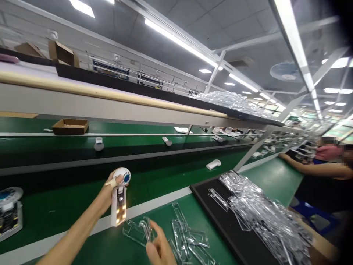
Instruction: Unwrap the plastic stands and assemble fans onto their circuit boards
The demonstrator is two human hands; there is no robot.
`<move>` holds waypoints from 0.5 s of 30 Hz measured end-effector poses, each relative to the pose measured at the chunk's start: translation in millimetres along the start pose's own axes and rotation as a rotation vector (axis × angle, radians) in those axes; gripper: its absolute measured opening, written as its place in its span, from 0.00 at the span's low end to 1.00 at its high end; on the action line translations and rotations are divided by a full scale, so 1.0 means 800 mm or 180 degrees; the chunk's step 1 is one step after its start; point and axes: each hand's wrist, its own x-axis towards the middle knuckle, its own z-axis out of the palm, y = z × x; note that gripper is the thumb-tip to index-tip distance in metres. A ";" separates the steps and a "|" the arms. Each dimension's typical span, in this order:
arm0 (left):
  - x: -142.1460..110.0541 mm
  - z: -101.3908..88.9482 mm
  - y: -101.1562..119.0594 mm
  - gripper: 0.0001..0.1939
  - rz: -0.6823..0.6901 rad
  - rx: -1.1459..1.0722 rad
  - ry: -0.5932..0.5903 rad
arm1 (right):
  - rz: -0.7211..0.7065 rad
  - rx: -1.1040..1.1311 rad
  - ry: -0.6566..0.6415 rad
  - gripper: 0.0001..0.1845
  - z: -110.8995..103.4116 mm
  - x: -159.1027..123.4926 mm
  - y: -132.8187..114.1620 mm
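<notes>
My left hand (113, 181) grips the round head of a white handheld device (114, 209) over the workbench. The device's open body shows a circuit board with several lit yellow lamps, and a blue disc sits in its head. Lower down, my right hand (160, 243) is closed around a clear plastic frame (148, 226), pinched between thumb and fingers. Close beside it, several more clear plastic frames (179, 232) lie loosely on the green bench top. At the far left rests another opened white device (10, 213) with its board showing, partly cut off by the view's edge.
A black tray (212, 213) heaped with clear plastic frames stands at the right. White devices (213, 164) lie along the green conveyor ahead. A brown carton (70, 127) is on the far side, beneath a long shelf (110, 105). At the right, a co-worker's arm (317, 169) reaches over the bench.
</notes>
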 end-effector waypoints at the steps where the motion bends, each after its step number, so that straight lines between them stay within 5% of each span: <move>1: -0.020 0.013 0.007 0.27 -0.0154 -0.0653 0.0082 | -0.0057 0.0007 0.0015 0.26 -0.002 0.005 -0.018; 3: -0.056 0.040 0.017 0.24 -0.0382 -0.1437 0.0291 | -0.0219 -0.0088 0.0126 0.22 -0.005 0.014 -0.053; 7: -0.100 0.085 0.026 0.23 -0.0452 -0.1815 0.0453 | -0.0702 -0.0267 0.0321 0.21 -0.002 0.022 -0.093; 12: -0.117 0.102 0.030 0.24 -0.0395 -0.1796 0.0370 | -0.1291 -0.0734 0.0598 0.25 0.004 0.009 -0.078; 15: -0.120 0.107 0.034 0.23 -0.0328 -0.1832 0.0548 | -0.1290 -0.0676 0.0351 0.31 0.002 0.000 -0.064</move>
